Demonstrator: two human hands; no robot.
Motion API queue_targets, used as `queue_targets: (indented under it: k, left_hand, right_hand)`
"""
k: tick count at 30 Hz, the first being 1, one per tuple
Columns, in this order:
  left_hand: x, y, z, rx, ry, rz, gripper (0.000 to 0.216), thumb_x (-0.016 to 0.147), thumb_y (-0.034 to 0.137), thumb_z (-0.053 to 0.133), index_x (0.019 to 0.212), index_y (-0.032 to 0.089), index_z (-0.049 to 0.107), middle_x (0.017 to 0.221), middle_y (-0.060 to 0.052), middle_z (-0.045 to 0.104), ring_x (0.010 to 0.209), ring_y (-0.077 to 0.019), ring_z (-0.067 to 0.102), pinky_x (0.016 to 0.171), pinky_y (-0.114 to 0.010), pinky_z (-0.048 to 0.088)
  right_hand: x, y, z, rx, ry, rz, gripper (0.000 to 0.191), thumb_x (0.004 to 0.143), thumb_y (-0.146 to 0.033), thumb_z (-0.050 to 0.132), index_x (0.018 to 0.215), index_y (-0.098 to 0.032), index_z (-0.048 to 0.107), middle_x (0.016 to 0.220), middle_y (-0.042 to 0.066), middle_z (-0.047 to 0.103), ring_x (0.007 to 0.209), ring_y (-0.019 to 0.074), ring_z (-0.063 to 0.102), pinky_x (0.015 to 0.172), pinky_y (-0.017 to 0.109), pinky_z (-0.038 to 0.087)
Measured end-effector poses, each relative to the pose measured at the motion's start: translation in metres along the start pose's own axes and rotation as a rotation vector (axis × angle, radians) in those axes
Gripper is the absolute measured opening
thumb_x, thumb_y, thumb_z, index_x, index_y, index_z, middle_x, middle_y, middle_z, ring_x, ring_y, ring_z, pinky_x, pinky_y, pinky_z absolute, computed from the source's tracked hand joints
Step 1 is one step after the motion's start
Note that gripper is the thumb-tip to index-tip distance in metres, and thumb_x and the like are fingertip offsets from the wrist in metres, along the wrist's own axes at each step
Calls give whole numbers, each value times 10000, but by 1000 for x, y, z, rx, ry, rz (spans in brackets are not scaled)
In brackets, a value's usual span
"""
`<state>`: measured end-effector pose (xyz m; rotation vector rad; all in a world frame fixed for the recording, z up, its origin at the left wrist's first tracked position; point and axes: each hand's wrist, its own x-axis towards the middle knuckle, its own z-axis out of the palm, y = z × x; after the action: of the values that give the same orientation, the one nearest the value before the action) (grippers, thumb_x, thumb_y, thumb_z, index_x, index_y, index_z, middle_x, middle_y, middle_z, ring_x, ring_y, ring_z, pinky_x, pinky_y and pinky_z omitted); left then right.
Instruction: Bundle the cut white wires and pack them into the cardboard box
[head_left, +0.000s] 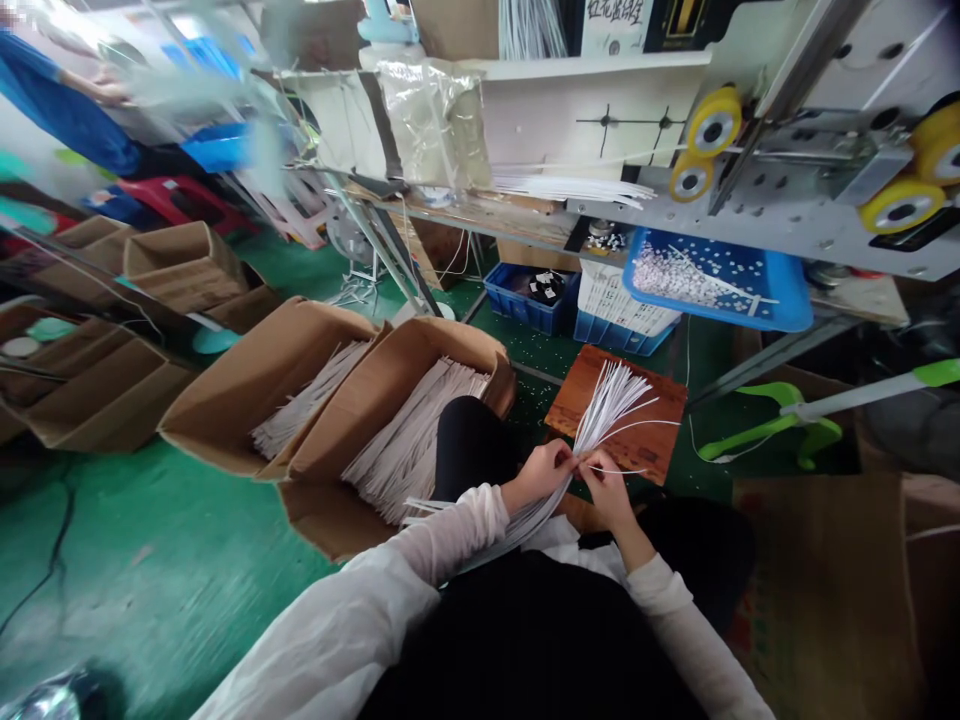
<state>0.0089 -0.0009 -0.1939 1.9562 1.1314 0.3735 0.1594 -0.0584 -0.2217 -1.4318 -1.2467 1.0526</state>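
Head view: both bare hands are meeting at a bundle of white strands straight ahead of the torso.
Left hand: thumb and fingers are gripping the bundle's narrow neck from the left.
Right hand: fingertips are pinching at the same neck from the right; whether on one strand or several, I cannot tell.
Long axis: the bundle is running from beside the torso, passing under the left forearm, then forward and rightward through both hands, its far end fanning above the wooden stool.
Stray strands: these are splaying rightward, the right hand being nearer.
Cartons: a near carton and a far carton are standing leftward, holding pale strips.
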Motion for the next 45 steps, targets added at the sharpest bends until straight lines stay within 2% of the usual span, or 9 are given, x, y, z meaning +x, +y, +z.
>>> queue_targets:
  k: [7, 11, 16, 18, 23, 29, 34, 39, 45]
  left_hand:
    - [10, 9, -32, 251, -119, 207, 156, 934, 267, 517, 939, 183, 649, 1011, -72, 657, 867, -174, 633, 764, -278, 498]
    - [11, 2, -63, 428, -151, 242, 196, 937, 239, 469, 980, 200, 657, 1144, -113, 605, 935, -212, 628, 778, -316, 502]
    - [3, -11, -78, 554, -177, 195, 196, 925, 200, 453, 936, 185, 649, 880, -91, 650, 761, -218, 643, 679, -317, 499]
    - [3, -7, -76, 563, -191, 215, 184, 931, 222, 461, 919, 192, 642, 846, -77, 658, 759, -219, 648, 682, -316, 501]
    - [15, 20, -63, 532, -144, 287, 244, 980, 262, 386, 1038, 183, 610, 1142, -130, 640, 983, -230, 648, 796, -323, 514]
    - [12, 32, -33, 429, -99, 229, 199, 978, 286, 422, 1077, 153, 531, 873, -88, 691, 796, -221, 682, 713, -319, 531]
    - [2, 25, -21, 327, -66, 205, 244, 919, 192, 485, 1156, 149, 526, 946, -84, 715, 845, -209, 691, 744, -302, 520]
    - [16, 11, -21, 250, -90, 251, 128, 899, 211, 538, 952, 191, 652, 996, -65, 701, 985, -204, 655, 870, -304, 495]
    - [27, 1, -6, 148, -63, 242, 111, 870, 190, 553, 899, 174, 659, 927, -70, 683, 902, -197, 642, 843, -311, 502]
  right_hand:
    - [0, -2, -5, 51, -6, -48, 244, 899, -408, 595, 751, -216, 569, 874, 59, 662, 853, 204, 623, 815, 346, 505]
    - [-6, 5, -17, -20, 132, -94, 305, 848, -425, 662, 653, -208, 571, 891, 70, 627, 905, 217, 597, 865, 376, 476]
    - [-10, 7, -21, 182, 108, 137, 371, 865, -561, 604, 792, -200, 554, 1125, 142, 676, 793, 201, 670, 604, 304, 501]
    - [-1, 2, -17, 169, 13, 214, 384, 890, -590, 535, 866, -207, 537, 1016, 134, 721, 729, 204, 693, 549, 286, 499]
    - [27, -15, -14, -44, -66, 148, 254, 780, -454, 660, 827, -216, 586, 667, 45, 688, 610, 216, 660, 582, 314, 504]
    - [23, -16, -17, -172, -46, 30, 126, 784, -343, 578, 773, -220, 600, 685, 36, 643, 630, 201, 611, 630, 313, 486]
    - [16, -8, -22, -218, -36, 24, 131, 795, -343, 536, 787, -218, 577, 712, 28, 643, 661, 196, 612, 646, 306, 491]
    - [17, -11, -33, -289, -74, -19, 139, 813, -350, 578, 776, -220, 611, 764, 35, 679, 727, 203, 619, 705, 310, 487]
    - [19, -15, -38, -453, -102, -161, 131, 839, -255, 551, 872, -223, 673, 871, 71, 704, 834, 234, 641, 786, 335, 477]
